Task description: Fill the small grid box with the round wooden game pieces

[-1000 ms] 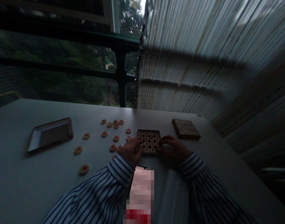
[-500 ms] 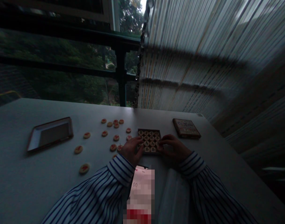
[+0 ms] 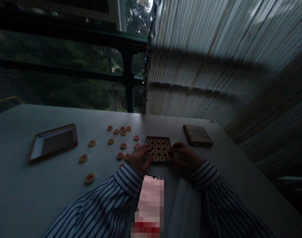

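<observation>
Both hands (image 3: 140, 160) (image 3: 186, 157) inward, fingers (image 3: 177, 149) bent

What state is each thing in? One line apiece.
Square box, open, dark-marked pieces in rows inside
Left hand, fingers curled at the box's left side
Right hand, fingers curled at its right side
Red-marked pieces, loose, scattered on the table
Tray, open side up
Printed box or lid, lying printed side up
Phone, screen lit, partly pixelated
Curtain, hanging
Whitish item beside phone, too dim to tell

Dim, backlit (edges stretched).
</observation>
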Available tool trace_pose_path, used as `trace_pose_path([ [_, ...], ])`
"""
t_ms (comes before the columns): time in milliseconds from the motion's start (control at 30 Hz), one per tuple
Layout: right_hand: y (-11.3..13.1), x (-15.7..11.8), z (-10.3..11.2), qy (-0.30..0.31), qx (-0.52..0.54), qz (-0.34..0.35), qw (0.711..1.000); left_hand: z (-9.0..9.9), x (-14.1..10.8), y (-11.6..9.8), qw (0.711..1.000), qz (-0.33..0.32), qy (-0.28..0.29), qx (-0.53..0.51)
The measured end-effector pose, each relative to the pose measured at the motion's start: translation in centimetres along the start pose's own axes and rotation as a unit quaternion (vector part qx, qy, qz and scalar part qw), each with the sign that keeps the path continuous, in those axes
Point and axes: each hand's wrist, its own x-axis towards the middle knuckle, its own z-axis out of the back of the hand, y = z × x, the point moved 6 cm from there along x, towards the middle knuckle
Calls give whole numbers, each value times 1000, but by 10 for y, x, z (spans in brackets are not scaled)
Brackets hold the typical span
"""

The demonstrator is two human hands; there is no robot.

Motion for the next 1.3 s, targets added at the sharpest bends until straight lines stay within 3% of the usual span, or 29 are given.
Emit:
trace_pose_path([
  [1300, -1, -2, 0, 7, 6, -8, 1000, 1, 1, 0, 1000, -1, 3, -10],
])
